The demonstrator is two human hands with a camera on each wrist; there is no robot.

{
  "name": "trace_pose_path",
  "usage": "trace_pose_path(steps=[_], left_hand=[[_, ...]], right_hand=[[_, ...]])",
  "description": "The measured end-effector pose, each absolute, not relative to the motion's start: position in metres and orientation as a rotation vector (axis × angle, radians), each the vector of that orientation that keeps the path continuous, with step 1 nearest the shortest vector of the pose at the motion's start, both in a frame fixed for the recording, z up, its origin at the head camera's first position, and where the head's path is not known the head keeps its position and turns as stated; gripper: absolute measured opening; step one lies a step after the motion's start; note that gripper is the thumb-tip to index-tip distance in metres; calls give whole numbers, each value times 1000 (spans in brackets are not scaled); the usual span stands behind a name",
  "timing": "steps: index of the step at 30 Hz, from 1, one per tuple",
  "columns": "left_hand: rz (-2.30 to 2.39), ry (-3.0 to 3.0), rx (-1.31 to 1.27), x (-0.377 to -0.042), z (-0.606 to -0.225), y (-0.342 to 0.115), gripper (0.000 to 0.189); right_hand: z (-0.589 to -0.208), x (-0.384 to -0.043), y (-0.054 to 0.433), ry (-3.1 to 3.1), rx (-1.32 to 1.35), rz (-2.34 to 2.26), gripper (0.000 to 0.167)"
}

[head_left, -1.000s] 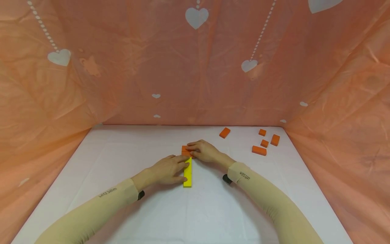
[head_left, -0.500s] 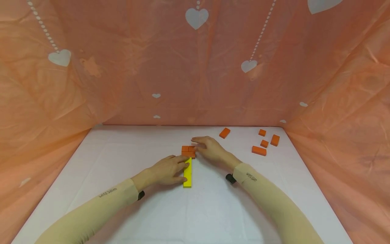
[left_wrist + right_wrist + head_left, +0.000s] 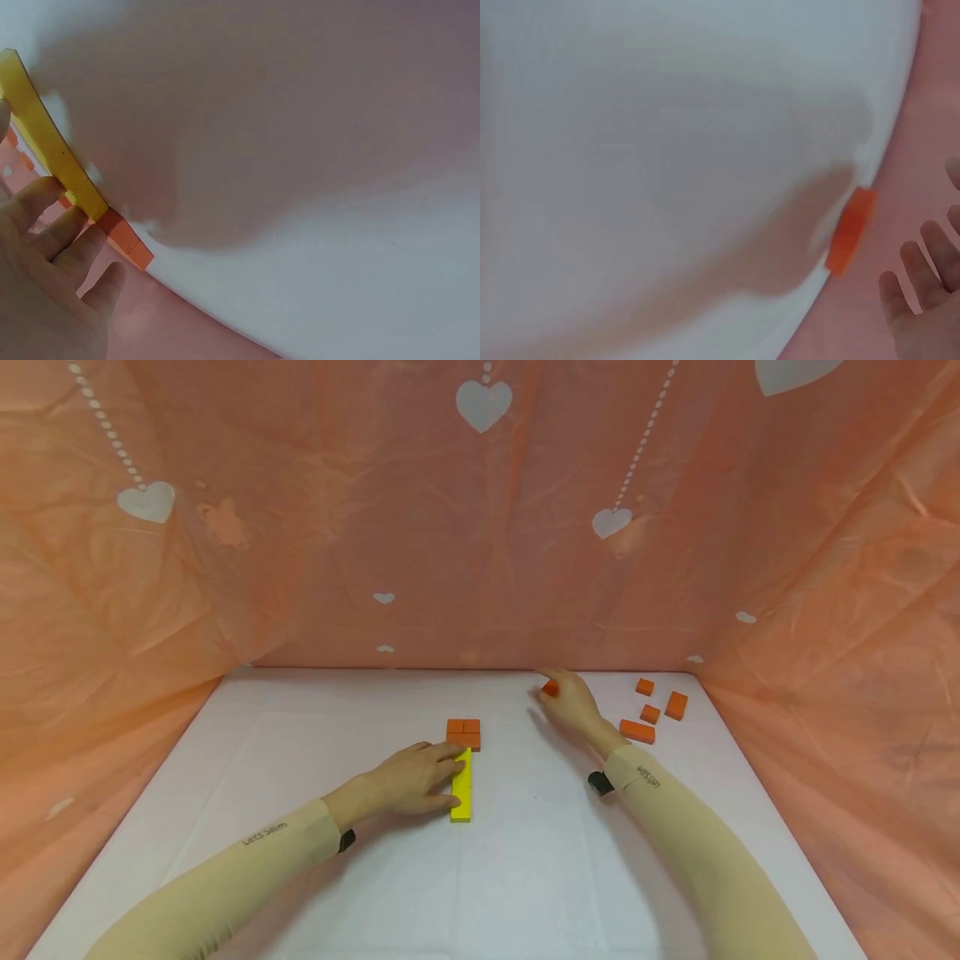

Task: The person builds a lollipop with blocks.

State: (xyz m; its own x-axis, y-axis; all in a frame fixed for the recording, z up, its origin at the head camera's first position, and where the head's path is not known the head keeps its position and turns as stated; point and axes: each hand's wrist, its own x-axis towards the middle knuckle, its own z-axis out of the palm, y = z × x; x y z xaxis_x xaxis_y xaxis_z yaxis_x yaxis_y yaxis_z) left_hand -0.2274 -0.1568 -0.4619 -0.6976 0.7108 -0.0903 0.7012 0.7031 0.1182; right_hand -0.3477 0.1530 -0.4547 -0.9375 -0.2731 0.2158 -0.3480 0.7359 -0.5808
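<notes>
A long yellow block lies on the white table. My left hand rests over it from the left, fingertips and thumb against it with fingers fairly straight, as the left wrist view of the yellow block also shows. At its far end several small orange blocks sit close together, partly under my left fingers. Farther right, my right hand reaches over a single orange block. In the right wrist view, spread fingers stand apart from that orange block.
Several loose orange blocks lie at the table's far right, among them a long one, two small ones and another oblong one. Draped pink-orange cloth with hearts walls in the back and sides of the white table.
My right hand has left the grouped orange blocks, moving right and away from me to the single orange block. The left hand and the yellow block have stayed in place.
</notes>
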Motion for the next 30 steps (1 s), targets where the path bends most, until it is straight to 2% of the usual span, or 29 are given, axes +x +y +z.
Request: trace_pose_path(steps=[13,30], left_hand=[[100,2777,1148,-227,-461,-157,66],[116,2777,1164,-227,-462,-158,64]], right_hand=[[-463,-368,182,-3006,423,852,58],[-462,-371,182,-3086,436,744,54]])
